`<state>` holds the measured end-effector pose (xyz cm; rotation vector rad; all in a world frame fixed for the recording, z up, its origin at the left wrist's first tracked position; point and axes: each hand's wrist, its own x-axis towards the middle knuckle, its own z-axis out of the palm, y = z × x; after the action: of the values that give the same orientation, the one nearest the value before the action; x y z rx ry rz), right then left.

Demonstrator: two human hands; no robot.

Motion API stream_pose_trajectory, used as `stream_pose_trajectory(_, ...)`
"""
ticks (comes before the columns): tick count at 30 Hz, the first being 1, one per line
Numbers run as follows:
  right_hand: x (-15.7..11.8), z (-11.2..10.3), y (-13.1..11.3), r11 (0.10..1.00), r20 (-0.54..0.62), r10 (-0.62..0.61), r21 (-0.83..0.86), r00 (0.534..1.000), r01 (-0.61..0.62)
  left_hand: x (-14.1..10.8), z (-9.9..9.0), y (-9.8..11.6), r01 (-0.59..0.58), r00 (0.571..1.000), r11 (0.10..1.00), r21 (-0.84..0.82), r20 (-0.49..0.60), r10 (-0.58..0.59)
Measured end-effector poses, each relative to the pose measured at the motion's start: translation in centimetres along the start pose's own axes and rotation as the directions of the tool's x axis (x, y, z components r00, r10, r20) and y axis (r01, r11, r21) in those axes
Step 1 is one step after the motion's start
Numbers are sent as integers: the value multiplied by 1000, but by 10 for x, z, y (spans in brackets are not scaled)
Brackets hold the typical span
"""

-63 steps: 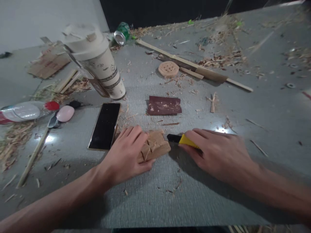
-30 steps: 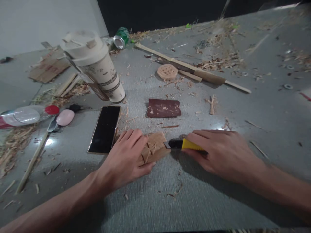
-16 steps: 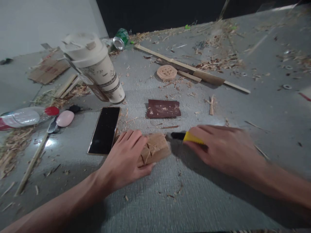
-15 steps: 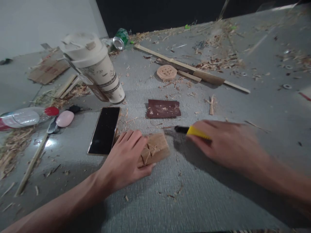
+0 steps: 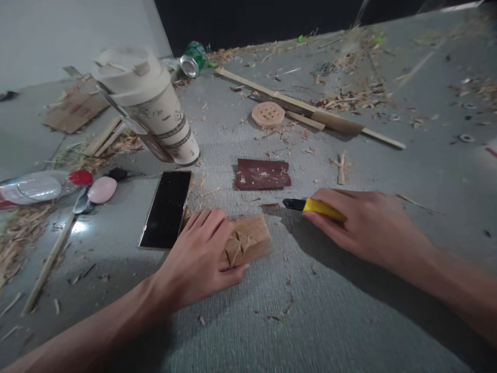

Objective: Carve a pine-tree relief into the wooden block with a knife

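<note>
The grey, textured bench (image 5: 287, 336) runs back to a dark wall (image 5: 272, 20), with a pale wall (image 5: 77, 36) behind its left side; wood shavings (image 5: 349, 98) litter the far edge and right side. In the near middle lies a notched wooden block (image 5: 254, 235), the fingers of the left hand (image 5: 202, 246) wrapped over its left end. The fingers of the right hand (image 5: 357, 215) are closed round a yellow-and-black cutter (image 5: 324, 209), its black tip apart from the block, beyond its right end. A phone (image 5: 165, 210) lies just beside the left hand, hemming it in, and a maroon strip (image 5: 263, 174) bounds the space beyond the block. Rightward and nearer, the bench stretches wide, with scattered slivers and the right arm's shadow across it.
</note>
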<state>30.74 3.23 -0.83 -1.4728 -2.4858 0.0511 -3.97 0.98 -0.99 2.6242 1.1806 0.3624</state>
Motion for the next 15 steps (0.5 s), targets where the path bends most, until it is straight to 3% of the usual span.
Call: stream_pose_trajectory(15,-1,3,0,999,-4,-39,20,999,39,0,-3,0,-119,990,993,16,-72,120)
